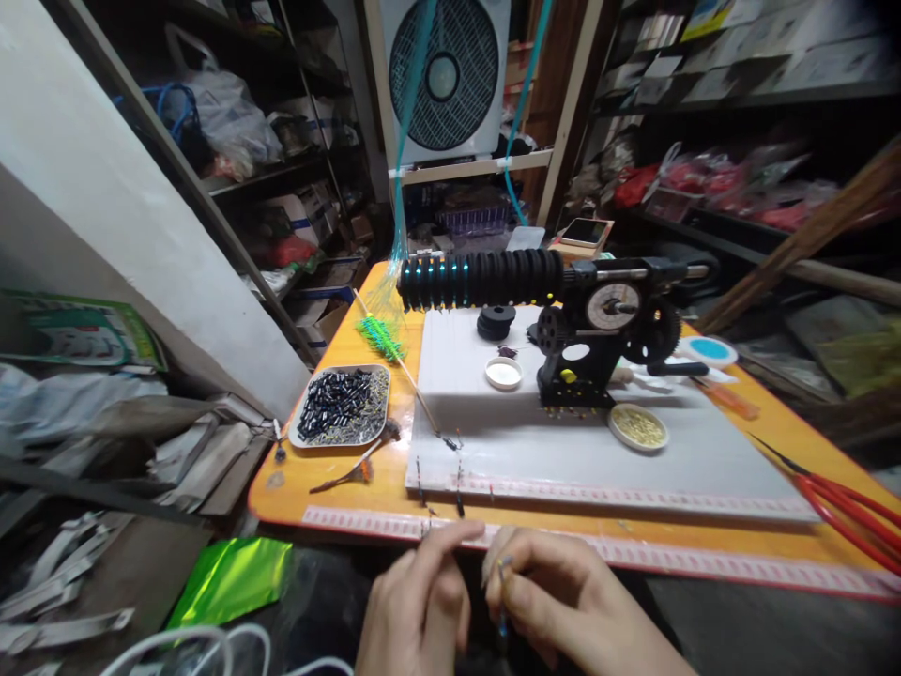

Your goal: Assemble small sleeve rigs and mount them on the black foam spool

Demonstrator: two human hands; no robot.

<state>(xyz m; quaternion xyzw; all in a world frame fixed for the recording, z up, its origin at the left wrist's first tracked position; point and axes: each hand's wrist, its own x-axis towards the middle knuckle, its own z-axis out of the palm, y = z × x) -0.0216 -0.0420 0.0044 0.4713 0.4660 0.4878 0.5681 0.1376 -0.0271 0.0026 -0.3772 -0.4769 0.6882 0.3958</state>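
Note:
My right hand is closed in a pinch, with a small, thin piece with bluish-grey ends between thumb and fingers; its exact kind is too blurred to tell. Close beside it, my left hand has curled fingers, the index reaching towards the right fingertips. Whatever the left fingers hold is hidden. Both hands are in front of the table's near edge. Just beyond them, small dark pieces with thin wire ends lie at the edge of the white board.
A black hand-cranked winding device stands on the board. At left sits a tray of black tubes and metal bits; a bowl of gold-coloured pieces is at right. Red-handled scissors lie on the right edge. A ruler strip lines the front.

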